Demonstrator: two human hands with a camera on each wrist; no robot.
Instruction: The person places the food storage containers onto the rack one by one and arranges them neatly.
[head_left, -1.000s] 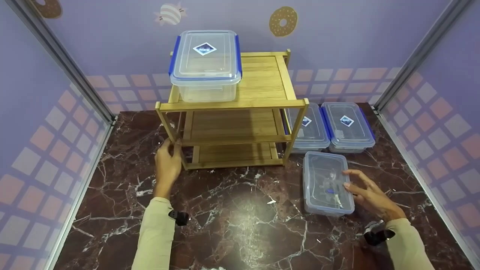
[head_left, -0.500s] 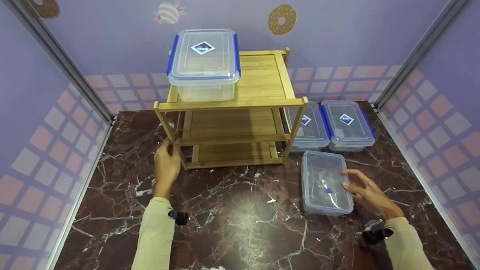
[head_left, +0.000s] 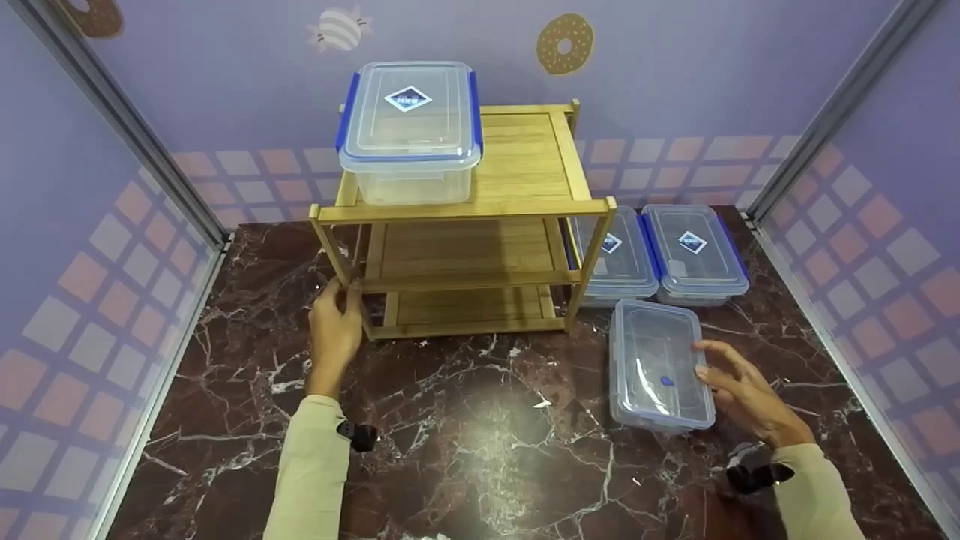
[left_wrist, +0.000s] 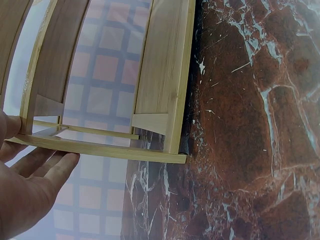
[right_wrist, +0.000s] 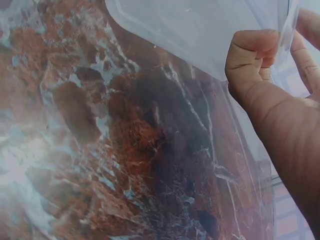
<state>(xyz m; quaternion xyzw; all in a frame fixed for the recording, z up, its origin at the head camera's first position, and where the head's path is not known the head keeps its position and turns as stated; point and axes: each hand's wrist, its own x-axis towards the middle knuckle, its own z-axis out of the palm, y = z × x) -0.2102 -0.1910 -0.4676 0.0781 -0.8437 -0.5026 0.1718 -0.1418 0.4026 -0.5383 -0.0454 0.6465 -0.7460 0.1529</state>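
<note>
My left hand (head_left: 334, 330) holds the front left post of a three-tier wooden shelf (head_left: 472, 210); in the left wrist view its fingers (left_wrist: 61, 167) lie around the post. With my right hand (head_left: 750, 394) I grip the right edge of a clear plastic food container (head_left: 656, 337) in front of the shelf's right side. The right wrist view shows the container (right_wrist: 195, 35) from below, raised over the marble-patterned surface, with the thumb (right_wrist: 252, 45) bent against its rim. A small blue mark shows on the container. On the shelf's top tier stands a larger lidded container (head_left: 416, 135) with blue side clips.
Two lidded containers with blue clips, a left one (head_left: 630, 262) and a right one (head_left: 694, 262), stand side by side right of the shelf, just behind the held container. Patterned walls (head_left: 675, 75) close in the back and both sides.
The held container has shifted slightly right with my right hand, and its tilt and reflections differ a little. My left hand and the shelf stay in place.
</note>
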